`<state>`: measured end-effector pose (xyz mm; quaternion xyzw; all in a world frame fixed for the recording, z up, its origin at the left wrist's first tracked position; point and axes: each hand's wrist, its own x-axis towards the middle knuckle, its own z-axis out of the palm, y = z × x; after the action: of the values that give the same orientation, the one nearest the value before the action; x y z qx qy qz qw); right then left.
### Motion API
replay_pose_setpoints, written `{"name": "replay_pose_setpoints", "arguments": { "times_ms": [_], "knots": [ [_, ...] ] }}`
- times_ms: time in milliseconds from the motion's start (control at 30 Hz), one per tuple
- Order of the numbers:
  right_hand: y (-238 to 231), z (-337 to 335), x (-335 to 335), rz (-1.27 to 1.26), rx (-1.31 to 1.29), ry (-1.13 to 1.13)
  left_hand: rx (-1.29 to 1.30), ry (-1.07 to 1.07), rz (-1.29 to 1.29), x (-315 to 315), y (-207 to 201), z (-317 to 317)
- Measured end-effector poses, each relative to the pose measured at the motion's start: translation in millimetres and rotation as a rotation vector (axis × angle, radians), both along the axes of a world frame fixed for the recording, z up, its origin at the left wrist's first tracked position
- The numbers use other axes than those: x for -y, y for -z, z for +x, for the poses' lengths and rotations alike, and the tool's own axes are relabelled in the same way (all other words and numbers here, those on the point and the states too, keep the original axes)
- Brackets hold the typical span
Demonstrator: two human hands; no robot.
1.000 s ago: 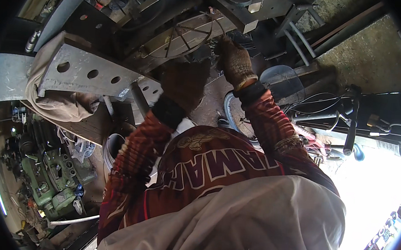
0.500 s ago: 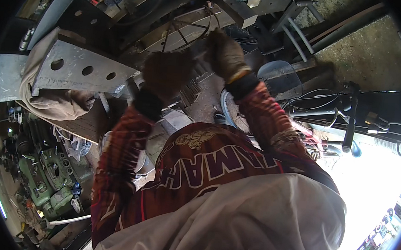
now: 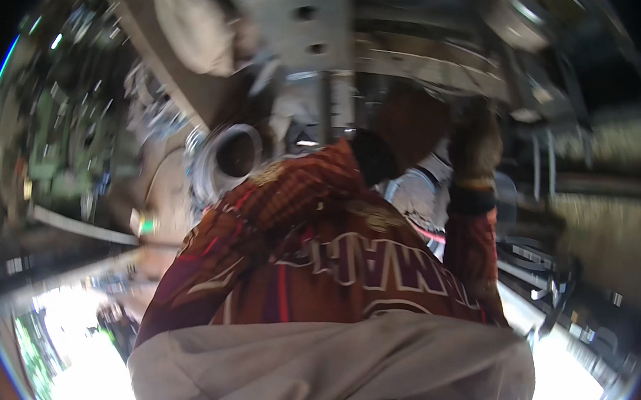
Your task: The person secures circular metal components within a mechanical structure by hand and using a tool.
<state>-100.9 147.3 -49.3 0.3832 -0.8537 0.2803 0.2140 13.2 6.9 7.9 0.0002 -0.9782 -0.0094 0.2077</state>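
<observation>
The picture is heavily blurred. My left hand (image 3: 409,124), in a dark glove, is raised in front of me under a pale metal surface (image 3: 419,66). My right hand (image 3: 477,144), in a tan knitted glove, is lifted just to its right, close beside it. Both hands sit at the edge of that surface. The blur hides whether either one grips anything. Red patterned sleeves run back from both hands to my chest.
A grey steel beam with round holes (image 3: 303,20) lies above, with a beige cloth (image 3: 191,27) draped to its left. A coil of grey wire (image 3: 227,156) sits left of my arm. Green machinery (image 3: 49,144) stands at far left. Bicycle parts (image 3: 552,283) are at right.
The view has swung sharply, so the beam and cloth now lie at the top instead of the left. Both gloved hands have stayed raised and close together.
</observation>
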Motion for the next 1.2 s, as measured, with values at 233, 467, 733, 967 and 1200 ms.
{"name": "replay_pose_setpoints", "arguments": {
  "times_ms": [233, 467, 733, 967, 1200],
  "knots": [
    [-49, 116, 38, -0.210, 0.639, -0.445, -0.021, -0.187, 0.311, 34, -36, 155],
    [-19, 144, 64, -0.312, 1.658, -0.402, -0.298, -0.845, 0.465, 89, -22, 324],
    [20, 159, 81, -0.293, 1.638, -0.411, 0.000, -0.961, 0.373, 163, 63, 374],
    [70, 159, 38, -0.421, 1.718, -0.322, -0.052, -0.916, 0.511, 160, 56, 356],
    [136, 154, 10, -0.433, 1.793, -0.043, -0.143, -0.460, 0.346, 105, -23, 233]
  ]
}}
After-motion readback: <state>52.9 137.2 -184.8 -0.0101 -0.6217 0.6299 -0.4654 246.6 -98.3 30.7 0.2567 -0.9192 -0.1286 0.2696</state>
